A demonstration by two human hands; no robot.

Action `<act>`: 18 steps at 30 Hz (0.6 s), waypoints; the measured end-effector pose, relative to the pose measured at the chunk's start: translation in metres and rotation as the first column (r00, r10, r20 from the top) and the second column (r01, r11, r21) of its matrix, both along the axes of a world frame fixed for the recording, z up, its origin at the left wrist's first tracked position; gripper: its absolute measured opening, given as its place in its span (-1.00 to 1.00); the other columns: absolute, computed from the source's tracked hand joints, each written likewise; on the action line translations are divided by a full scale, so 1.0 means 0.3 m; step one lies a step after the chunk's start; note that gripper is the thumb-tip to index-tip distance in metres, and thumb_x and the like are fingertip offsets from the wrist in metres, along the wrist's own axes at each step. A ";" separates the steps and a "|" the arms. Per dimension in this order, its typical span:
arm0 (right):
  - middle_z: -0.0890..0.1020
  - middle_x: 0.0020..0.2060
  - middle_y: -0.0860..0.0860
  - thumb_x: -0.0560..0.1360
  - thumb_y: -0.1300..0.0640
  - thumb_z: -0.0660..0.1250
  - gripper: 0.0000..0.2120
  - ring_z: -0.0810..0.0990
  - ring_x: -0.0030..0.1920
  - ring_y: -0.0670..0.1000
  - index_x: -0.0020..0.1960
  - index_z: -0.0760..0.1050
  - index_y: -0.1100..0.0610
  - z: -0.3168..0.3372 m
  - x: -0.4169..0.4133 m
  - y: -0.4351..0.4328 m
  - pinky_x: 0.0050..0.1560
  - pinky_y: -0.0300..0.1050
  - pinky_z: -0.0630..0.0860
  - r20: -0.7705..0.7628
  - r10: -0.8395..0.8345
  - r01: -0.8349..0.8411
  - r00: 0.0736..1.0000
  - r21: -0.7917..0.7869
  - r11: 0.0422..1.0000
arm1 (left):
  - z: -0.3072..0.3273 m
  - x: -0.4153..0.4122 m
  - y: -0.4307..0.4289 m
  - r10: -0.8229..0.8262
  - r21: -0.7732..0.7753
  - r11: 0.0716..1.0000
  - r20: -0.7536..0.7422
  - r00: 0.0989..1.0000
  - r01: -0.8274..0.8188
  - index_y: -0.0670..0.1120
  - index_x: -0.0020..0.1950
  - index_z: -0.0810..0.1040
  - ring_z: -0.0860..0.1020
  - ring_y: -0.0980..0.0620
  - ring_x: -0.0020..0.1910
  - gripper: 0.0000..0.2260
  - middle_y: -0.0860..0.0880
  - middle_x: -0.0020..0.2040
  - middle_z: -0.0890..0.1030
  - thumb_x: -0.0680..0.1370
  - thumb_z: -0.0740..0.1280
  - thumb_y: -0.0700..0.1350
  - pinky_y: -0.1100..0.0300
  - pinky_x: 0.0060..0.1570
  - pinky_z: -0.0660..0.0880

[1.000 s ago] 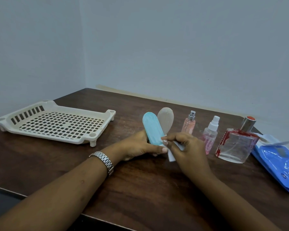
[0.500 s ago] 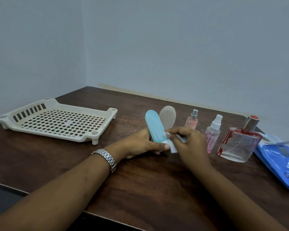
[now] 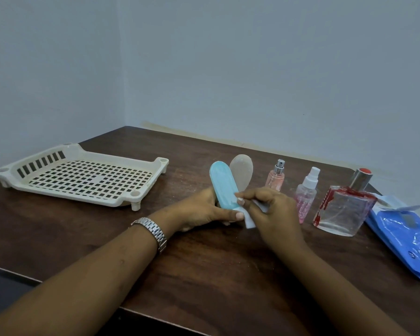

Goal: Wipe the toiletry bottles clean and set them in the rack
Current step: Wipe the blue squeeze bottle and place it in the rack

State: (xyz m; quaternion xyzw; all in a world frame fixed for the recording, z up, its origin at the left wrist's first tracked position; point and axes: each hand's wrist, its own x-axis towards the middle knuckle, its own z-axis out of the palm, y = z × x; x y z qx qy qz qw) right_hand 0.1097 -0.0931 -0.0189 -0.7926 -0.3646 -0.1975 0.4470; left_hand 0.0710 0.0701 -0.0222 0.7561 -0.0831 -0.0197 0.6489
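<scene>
My left hand (image 3: 204, 212) grips the lower end of a flat light-blue bottle (image 3: 222, 184), holding it tilted up over the table. My right hand (image 3: 269, 209) pinches a small white wipe (image 3: 249, 220) against the bottle's lower right edge. A beige oval bottle (image 3: 243, 172) stands just behind the blue one. To the right stand a small pink spray bottle with a silver top (image 3: 275, 178), a clear pink mist bottle with a white nozzle (image 3: 306, 197) and a wide glass perfume bottle with red marks (image 3: 342, 207). The cream plastic rack (image 3: 78, 178) lies empty at the left.
A blue packet of wipes (image 3: 407, 234) lies at the table's right edge, with its flap lifted. The dark wooden table (image 3: 216, 275) sits in a room corner, walls close behind and to the left. Its front edge runs under my forearms.
The wipe in my right hand has shifted slightly up along the blue bottle's edge. The view has tilted a little; the bottle stays in my left hand.
</scene>
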 end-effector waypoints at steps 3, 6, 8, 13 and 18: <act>0.58 -0.20 -0.26 0.43 0.19 0.42 -0.87 0.56 -0.11 -0.30 -0.08 0.63 -0.01 -0.002 0.001 -0.007 -0.18 -0.48 0.46 -0.093 0.017 -0.012 0.996 0.049 0.999 | 0.004 0.002 -0.004 -0.006 0.003 1.000 0.012 1.000 0.006 -0.14 0.19 0.45 0.57 0.15 -0.19 -0.69 -0.03 -0.07 0.61 0.48 0.42 -0.21 0.27 -0.17 0.53; 0.63 -0.20 -0.24 0.42 0.19 0.42 -0.87 0.58 -0.12 -0.29 -0.11 0.62 -0.04 0.001 0.000 -0.006 -0.18 -0.46 0.47 -0.159 0.067 -0.045 0.985 0.139 0.989 | 0.013 -0.006 -0.013 0.018 -0.039 0.999 0.037 0.999 -0.017 -0.08 0.15 0.45 0.55 0.22 -0.25 -0.65 0.02 -0.10 0.60 0.44 0.39 0.02 0.31 -0.24 0.50; 0.67 -0.22 -0.19 0.42 0.18 0.43 -0.88 0.61 -0.14 -0.23 -0.13 0.63 -0.04 0.000 0.008 -0.009 -0.16 -0.39 0.50 -0.212 0.090 -0.046 0.973 0.204 0.978 | 0.015 -0.009 -0.017 0.023 -0.106 0.994 0.033 0.999 -0.020 -0.03 0.13 0.46 0.53 0.20 -0.27 -0.47 0.07 -0.13 0.63 0.32 0.38 0.28 0.32 -0.29 0.50; 0.70 -0.21 -0.10 0.41 0.16 0.43 -0.93 0.64 -0.13 -0.13 -0.13 0.66 0.03 -0.004 0.021 -0.011 -0.07 -0.13 0.58 -0.309 0.130 -0.041 0.942 0.277 0.960 | 0.015 -0.003 -0.010 0.034 -0.304 0.951 -0.073 0.997 -0.054 -0.05 0.22 0.43 0.58 0.16 -0.13 -0.49 -0.02 0.02 0.58 0.38 0.23 0.22 0.28 -0.28 0.55; 0.69 -0.23 -0.14 0.42 0.18 0.43 -0.88 0.63 -0.16 -0.13 -0.18 0.64 -0.04 -0.003 0.020 -0.018 -0.12 -0.12 0.59 -0.314 0.147 -0.055 0.938 0.285 0.957 | 0.014 0.003 0.008 -0.004 -0.359 0.933 -0.093 0.996 -0.030 -0.07 0.13 0.53 0.56 0.10 -0.08 -0.42 -0.04 -0.01 0.62 0.26 0.42 0.27 0.29 -0.29 0.57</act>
